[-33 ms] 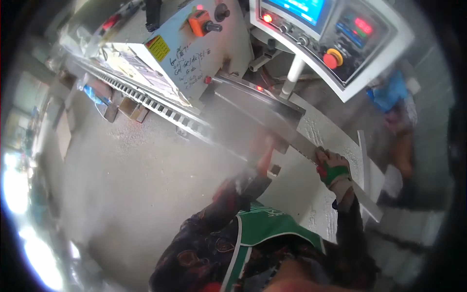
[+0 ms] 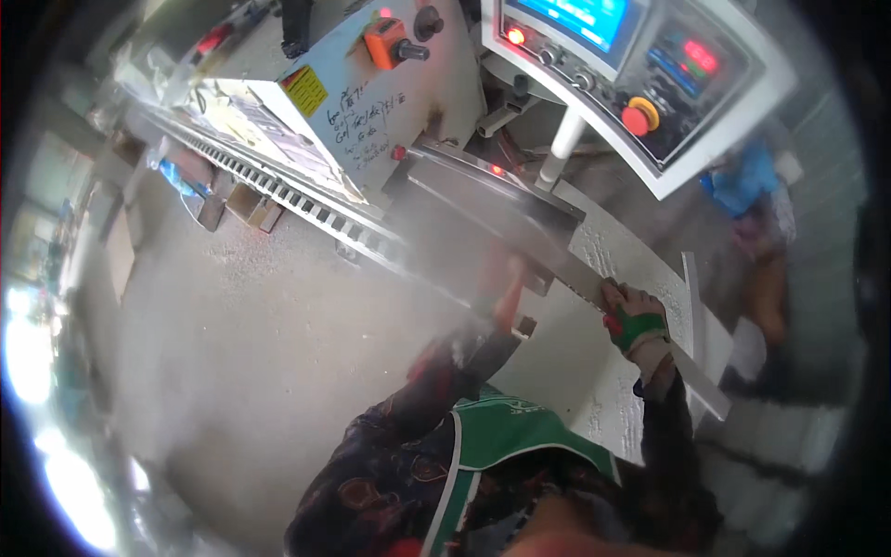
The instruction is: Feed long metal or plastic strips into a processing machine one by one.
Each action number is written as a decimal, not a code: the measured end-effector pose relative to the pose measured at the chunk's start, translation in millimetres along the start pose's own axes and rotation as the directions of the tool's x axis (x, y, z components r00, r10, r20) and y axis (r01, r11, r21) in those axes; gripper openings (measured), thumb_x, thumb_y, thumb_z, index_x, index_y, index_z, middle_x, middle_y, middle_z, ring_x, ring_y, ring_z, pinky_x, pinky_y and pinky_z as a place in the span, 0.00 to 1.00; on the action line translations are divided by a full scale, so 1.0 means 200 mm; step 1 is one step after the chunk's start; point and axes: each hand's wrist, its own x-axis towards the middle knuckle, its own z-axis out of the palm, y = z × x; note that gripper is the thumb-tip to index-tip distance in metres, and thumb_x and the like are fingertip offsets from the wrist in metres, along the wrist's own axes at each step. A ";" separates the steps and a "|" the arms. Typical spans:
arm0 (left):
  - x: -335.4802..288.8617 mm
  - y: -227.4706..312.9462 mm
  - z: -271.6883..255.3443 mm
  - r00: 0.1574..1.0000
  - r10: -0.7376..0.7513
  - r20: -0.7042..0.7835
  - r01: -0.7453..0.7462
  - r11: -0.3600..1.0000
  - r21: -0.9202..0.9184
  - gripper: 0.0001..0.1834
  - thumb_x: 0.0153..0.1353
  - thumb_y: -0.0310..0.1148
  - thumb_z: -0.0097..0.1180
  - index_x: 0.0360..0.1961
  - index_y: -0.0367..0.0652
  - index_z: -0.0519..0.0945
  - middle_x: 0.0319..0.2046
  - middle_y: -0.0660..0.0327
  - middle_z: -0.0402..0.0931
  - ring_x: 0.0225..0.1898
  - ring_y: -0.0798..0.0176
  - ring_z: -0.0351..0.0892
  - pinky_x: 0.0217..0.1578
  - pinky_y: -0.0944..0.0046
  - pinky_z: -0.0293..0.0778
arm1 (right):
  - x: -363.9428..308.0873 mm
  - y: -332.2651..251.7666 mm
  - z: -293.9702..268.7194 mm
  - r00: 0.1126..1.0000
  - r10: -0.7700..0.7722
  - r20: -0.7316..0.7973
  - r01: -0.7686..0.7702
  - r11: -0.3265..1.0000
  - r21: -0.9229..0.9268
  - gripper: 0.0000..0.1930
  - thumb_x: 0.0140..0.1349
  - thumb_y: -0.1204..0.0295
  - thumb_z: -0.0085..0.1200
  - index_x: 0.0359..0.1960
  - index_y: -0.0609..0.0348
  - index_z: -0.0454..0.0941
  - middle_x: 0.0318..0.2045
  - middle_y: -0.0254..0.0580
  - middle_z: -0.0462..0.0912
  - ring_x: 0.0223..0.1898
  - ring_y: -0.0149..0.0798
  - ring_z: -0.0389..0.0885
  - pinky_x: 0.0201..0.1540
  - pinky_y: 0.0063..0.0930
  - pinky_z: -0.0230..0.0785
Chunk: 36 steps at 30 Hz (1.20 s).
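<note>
My right hand (image 2: pixel 638 317), with a green and red band across it, is closed on a long flat light-grey bar (image 2: pixel 583 278). The bar slants from the machine's work area past my wrist to the lower right. A greyish haze hangs over my left hand (image 2: pixel 506 283), which reaches toward the bar's underside near the machine. Its fingers are smeared, so I cannot make out whether they hold anything. Close below it sits a small dark block with a pale end (image 2: pixel 524 326).
A white machine housing (image 2: pixel 362 121) with an orange knob (image 2: pixel 383 45) stands ahead. At upper right hangs a control panel (image 2: pixel 594 84) with a screen and red stop button (image 2: pixel 639 117). A slotted rail (image 2: pixel 269 190) runs leftward. Another pale strip (image 2: pixel 691 302) lies at right.
</note>
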 end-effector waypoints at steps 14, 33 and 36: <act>0.36 -0.29 0.05 0.965 0.150 -0.213 -0.082 0.951 0.299 0.38 0.65 0.32 0.67 0.73 0.38 0.64 0.66 0.54 0.70 0.62 0.60 0.72 0.62 0.58 0.69 | 0.41 0.07 0.05 0.999 -0.025 0.041 0.027 0.998 -0.060 0.29 0.59 0.55 0.62 0.64 0.41 0.74 0.60 0.41 0.75 0.60 0.49 0.75 0.60 0.50 0.68; 0.37 -0.17 0.17 0.992 0.063 -0.106 -0.029 0.954 0.297 0.36 0.64 0.22 0.65 0.72 0.39 0.66 0.67 0.57 0.70 0.65 0.65 0.69 0.66 0.62 0.65 | 0.28 0.34 0.15 0.972 -0.083 -0.220 0.141 0.955 0.260 0.34 0.58 0.64 0.66 0.69 0.44 0.72 0.64 0.52 0.74 0.61 0.59 0.76 0.61 0.53 0.70; 0.40 -0.07 -0.04 0.986 0.116 -0.120 -0.054 0.901 0.430 0.33 0.65 0.22 0.64 0.70 0.38 0.68 0.65 0.58 0.71 0.64 0.65 0.70 0.65 0.62 0.66 | 0.41 0.25 0.21 0.960 -0.119 -0.255 0.217 0.889 0.403 0.33 0.57 0.68 0.65 0.68 0.45 0.74 0.63 0.52 0.76 0.59 0.60 0.77 0.59 0.52 0.73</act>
